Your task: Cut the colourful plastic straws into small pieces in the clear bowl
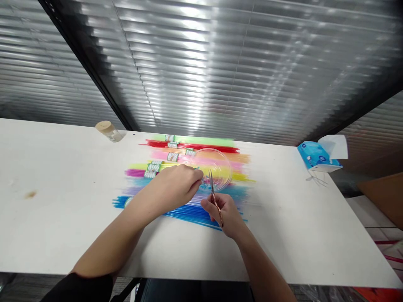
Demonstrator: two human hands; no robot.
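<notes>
Scissors [212, 188] with rose-gold handles are in my right hand [226, 212], thumb and fingers in the loops. Their blades point away from me over the near side of a clear round plastic bowl [229, 161]. Small coloured pieces [206, 183] lie in the bowl. My left hand [181, 182] is closed in a pinch at the bowl's left rim. A bit of thin blue straw [197, 168] shows at its fingertips; the rest is hidden. Beneath both hands are bundles of thin plastic straws, among them red [214, 147], yellow [248, 178] and blue [195, 214] ones.
The straw bundles, several with paper bands [153, 167], lie across a white table [63, 201]. A jar with a tan lid [108, 131] stands back left. At the right are a blue tissue box [315, 155] and thin, dark strands [316, 179]. Blinds [195, 63] rise behind.
</notes>
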